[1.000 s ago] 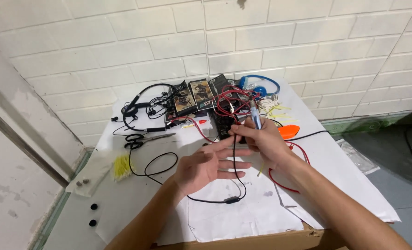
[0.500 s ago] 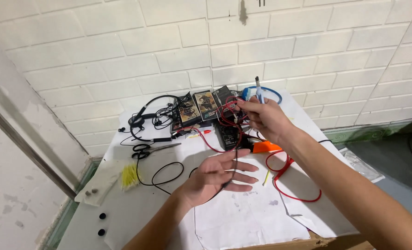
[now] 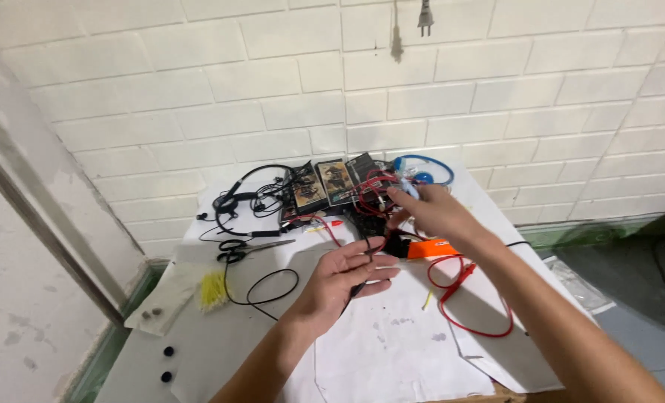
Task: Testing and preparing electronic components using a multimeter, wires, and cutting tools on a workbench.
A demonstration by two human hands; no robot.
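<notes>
The left hand (image 3: 347, 272) lies palm-up, cradling a thin black cable (image 3: 261, 287); the right hand (image 3: 431, 210) pinches a small blue-tipped tool (image 3: 409, 189) above circuit boards (image 3: 332, 183).

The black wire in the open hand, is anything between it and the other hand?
Nothing solid blocks it. The black wire lies across the left hand; the right hand hovers beyond, over red wires, with an orange tool lying between them on the table.

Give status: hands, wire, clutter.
Left hand open, palm up, thin black wire across it. Right hand pinching a small light-blue tool by the circuit boards. Red leads, scissors nearby.
</notes>
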